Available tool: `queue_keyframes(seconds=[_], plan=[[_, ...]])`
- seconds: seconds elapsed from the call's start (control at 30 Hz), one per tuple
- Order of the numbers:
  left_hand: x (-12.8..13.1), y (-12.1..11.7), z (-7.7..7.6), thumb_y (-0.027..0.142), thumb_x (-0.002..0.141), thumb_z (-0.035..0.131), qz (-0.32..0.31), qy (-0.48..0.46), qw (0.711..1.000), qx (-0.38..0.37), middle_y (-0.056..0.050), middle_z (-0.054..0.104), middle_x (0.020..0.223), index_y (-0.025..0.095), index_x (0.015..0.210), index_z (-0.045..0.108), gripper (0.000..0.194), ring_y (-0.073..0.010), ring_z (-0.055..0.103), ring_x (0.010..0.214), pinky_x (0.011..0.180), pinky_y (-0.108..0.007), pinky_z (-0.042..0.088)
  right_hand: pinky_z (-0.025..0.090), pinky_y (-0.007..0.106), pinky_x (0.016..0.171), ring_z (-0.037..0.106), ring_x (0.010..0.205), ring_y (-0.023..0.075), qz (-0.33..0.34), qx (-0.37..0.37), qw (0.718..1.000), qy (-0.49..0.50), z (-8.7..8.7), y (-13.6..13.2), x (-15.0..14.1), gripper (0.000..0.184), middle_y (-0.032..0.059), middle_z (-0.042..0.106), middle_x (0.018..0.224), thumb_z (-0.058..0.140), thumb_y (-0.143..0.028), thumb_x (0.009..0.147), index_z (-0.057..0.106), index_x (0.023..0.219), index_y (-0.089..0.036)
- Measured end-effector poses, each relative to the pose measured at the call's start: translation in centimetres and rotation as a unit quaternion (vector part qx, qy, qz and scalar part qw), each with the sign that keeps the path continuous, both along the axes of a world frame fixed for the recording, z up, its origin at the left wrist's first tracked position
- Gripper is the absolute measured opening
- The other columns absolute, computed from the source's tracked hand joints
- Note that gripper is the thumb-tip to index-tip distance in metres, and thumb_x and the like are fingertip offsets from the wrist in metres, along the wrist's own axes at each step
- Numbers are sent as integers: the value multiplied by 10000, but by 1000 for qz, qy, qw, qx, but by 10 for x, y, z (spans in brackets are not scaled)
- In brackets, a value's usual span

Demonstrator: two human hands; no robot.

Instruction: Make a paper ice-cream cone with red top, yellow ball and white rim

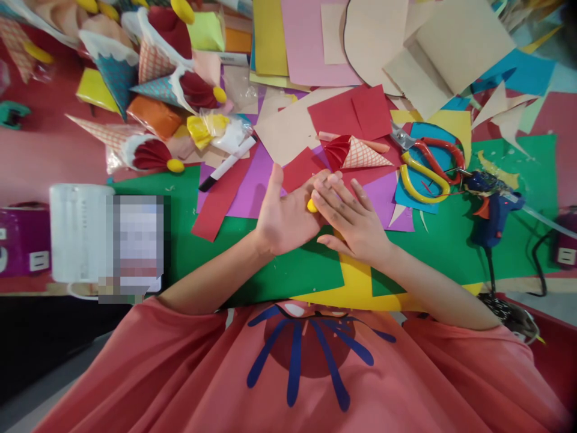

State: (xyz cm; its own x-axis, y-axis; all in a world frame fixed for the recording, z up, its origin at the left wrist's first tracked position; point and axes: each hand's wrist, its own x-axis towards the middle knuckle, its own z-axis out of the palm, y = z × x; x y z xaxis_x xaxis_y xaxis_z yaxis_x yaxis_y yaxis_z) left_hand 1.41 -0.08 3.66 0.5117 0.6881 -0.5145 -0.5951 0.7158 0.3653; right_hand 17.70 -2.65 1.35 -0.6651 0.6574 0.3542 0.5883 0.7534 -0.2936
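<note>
My left hand [291,216] lies palm up with its fingers stretched out and the thumb standing apart. Flat across its fingers rests my right hand [349,219], palm down and fingers extended. A small yellow clay ball [312,205] shows between the two hands, partly covered by the right fingertips. Just beyond them is a checkered paper cone [363,154] with a pleated red top. Similar finished cones lie at the upper left; one red-topped cone [146,151] has a yellow ball at its tip.
Scissors [426,165] and a blue glue gun [491,210] with a cord are at the right. A marker [228,163] lies left of centre, near coloured paper scraps. A phone [139,240] and a white device [81,231] sit at the left on the green sheet's side.
</note>
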Motion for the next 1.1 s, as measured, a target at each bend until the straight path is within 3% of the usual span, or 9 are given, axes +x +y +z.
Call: queue_keyframes(seconds=[0.13,0.27,0.4,0.5,0.6,0.73,0.93,1.03,1.1], plan=[[-3,2,-1,688,915,223,18,8,1000,24,-33,543,1443,181,1219,550,676,-192,333,1485,1234,-401,287,116,426,1265,421,1433,202,41,22,999,-6,2,-1,1,526,32,527,1487,289,-487,1018,450,1447,-229],[-4,2,-3,730,901,198,-6,10,999,34,-46,553,1435,189,1155,584,712,-244,328,1486,1213,-447,327,126,458,1254,231,1523,223,-17,12,999,24,2,-2,4,537,98,467,1528,293,-503,1011,458,1445,-232],[-6,1,-6,753,899,176,-31,45,994,93,-20,570,1413,227,1173,592,724,-227,335,1483,1192,-419,365,112,478,1254,159,1540,202,14,39,998,42,1,-3,7,490,65,516,1485,301,-480,1014,442,1447,-297],[-7,1,-10,794,871,206,-58,76,985,145,-28,581,1399,240,1177,610,751,-249,337,1480,1154,-439,410,102,507,1253,130,1546,240,-26,8,999,30,2,-4,7,539,59,404,1569,293,-525,1002,382,1488,-308],[-8,1,-13,806,863,205,-62,97,978,172,-25,594,1383,249,1180,621,764,-246,369,1463,1121,-426,444,43,447,1269,2,1555,201,-29,44,996,67,3,-4,7,513,-24,293,1626,305,-481,1009,341,1504,-350],[-5,-3,-15,832,840,96,-121,72,972,186,-10,593,1387,282,1279,568,846,-239,411,1439,1082,-429,485,4,366,1274,158,1541,187,-9,48,997,59,1,-5,6,501,-26,423,1557,371,-505,988,400,1464,-348],[1,-11,-19,840,826,56,-162,-1,973,165,1,591,1396,322,1305,553,864,-223,524,1343,1024,-378,530,262,494,1229,366,1463,273,-72,-38,989,125,2,3,11,263,-25,499,1490,546,-465,929,643,1140,-342],[0,-12,-23,817,856,137,-143,43,960,237,-9,585,1399,329,1358,508,792,-231,556,1299,1004,-389,540,323,504,1201,412,1432,260,-71,-108,970,204,6,9,14,169,-36,553,1427,617,-417,895,680,1030,-338],[-4,-11,-25,759,888,297,-74,109,935,330,-3,583,1392,352,1393,467,670,-229,577,1263,1016,-404,533,368,480,1173,464,1388,237,-68,-166,939,292,8,11,15,189,-33,580,1393,671,-359,868,689,1056,-342]])
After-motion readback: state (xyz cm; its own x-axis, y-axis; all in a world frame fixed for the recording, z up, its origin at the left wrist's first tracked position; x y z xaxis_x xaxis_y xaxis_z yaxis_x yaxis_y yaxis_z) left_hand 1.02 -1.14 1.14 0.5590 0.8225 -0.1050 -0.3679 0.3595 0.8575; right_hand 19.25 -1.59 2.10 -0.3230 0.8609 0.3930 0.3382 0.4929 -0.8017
